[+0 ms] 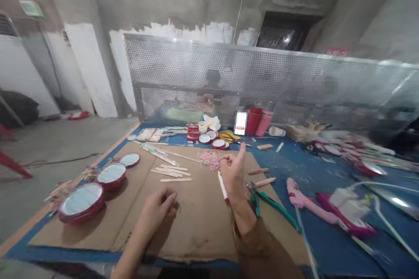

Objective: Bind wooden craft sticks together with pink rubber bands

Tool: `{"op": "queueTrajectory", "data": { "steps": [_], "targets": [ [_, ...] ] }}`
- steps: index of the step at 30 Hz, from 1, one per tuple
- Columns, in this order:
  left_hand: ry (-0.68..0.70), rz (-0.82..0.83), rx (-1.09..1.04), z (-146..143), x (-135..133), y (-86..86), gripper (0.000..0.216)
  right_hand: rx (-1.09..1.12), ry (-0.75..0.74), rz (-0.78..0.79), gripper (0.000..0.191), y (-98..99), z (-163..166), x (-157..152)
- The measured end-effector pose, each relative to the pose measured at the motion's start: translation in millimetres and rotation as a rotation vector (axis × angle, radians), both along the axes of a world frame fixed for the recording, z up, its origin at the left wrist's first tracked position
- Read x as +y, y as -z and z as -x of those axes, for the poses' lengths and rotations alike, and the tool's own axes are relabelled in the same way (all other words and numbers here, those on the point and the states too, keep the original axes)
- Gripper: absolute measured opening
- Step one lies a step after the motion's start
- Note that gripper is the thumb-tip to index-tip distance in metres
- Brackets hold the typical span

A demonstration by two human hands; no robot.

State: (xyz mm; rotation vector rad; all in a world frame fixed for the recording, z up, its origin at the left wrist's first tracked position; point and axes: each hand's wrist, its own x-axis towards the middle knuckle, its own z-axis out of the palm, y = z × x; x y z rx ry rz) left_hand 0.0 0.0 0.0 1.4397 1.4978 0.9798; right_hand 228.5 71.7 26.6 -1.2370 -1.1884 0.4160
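Observation:
My left hand [159,209] hovers low over the cardboard [193,231], its fingers curled in and the fingertips pressed together; whatever they may hold is hidden. Beyond it lie several flat wooden craft sticks [176,179]. My right hand [234,176] is at the right side of a small pile of pink bands or threads [209,159]. Its thumb points up, apart from the bent fingers, and nothing shows in it. Just below that hand is a white pen-like stick with a red end [223,186]. Green-handled pliers [275,207] lie to its right.
Round red tins with pale tops [81,200] line the left edge; smaller ones [204,138] sit at the back. A lit phone [240,123] leans by a red bottle [254,121]. A pink glue gun [310,205] and a power strip [347,211] are on the right.

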Motion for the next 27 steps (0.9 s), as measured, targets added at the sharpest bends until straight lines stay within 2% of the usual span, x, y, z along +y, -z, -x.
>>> {"op": "queueTrajectory", "data": {
  "steps": [6, 11, 14, 17, 19, 22, 25, 27],
  "targets": [
    [-0.010, 0.028, -0.103, -2.8, -2.1, 1.7, 0.044, 0.074, 0.068, -0.075, 0.093, -2.8, -6.6, 5.4],
    [-0.025, 0.061, -0.148, -3.9, -0.5, 1.0, 0.048, 0.144, -0.045, 0.003, 0.094, -3.8, -3.1, 3.1],
    [-0.032, 0.063, -0.154, -3.6, -0.1, 4.0, 0.048, 0.068, -0.204, 0.097, 0.079, -0.9, 11.8, -5.0],
    [-0.016, 0.050, -0.164, -3.1, -0.4, 5.4, 0.047, -0.121, -0.535, 0.325, 0.049, 5.8, 35.0, -17.7],
    [-0.005, 0.047, -0.169, -2.4, -0.9, 4.6, 0.046, -0.252, -0.698, 0.371, 0.039, 9.7, 50.0, -27.0],
    [0.015, 0.052, -0.169, -0.9, -1.6, 3.2, 0.042, -0.377, -0.827, 0.320, 0.026, 10.3, 64.7, -37.8],
    [0.035, 0.052, -0.149, 0.4, -1.8, 3.2, 0.040, -0.328, -0.974, 0.388, 0.012, 6.0, 68.3, -42.1],
    [0.030, 0.053, -0.133, 0.4, -2.1, 2.6, 0.041, -0.285, -0.991, 0.440, 0.011, 3.7, 66.9, -41.9]
  ]
}}
